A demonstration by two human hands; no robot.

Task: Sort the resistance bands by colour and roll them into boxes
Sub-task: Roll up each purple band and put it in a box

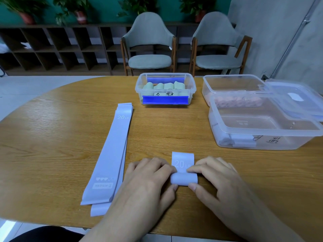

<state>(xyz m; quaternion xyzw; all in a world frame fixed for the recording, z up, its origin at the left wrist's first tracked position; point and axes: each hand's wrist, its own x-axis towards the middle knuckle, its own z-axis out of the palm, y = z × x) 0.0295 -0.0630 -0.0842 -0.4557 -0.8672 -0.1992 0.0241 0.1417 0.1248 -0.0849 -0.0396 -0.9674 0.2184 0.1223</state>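
A lilac resistance band (183, 179) lies near the table's front edge, mostly rolled, with a short flat end marked "20 LB" left beyond the roll. My left hand (148, 179) pinches the roll's left end between thumb and fingers. My right hand (215, 179) pinches its right end the same way. To the left, a stack of flat lilac bands (111, 154) stretches away from me. A clear box with blue clips (165, 89) at the back holds several rolled green bands. A clear box (262, 126) at right holds rolled lilac bands.
Behind the lilac box stands another clear box (232, 89) with pink bands inside, and a clear lid (295, 100) leans across both. The wooden table (52, 137) is oval. Two grey chairs (150, 46) stand beyond it.
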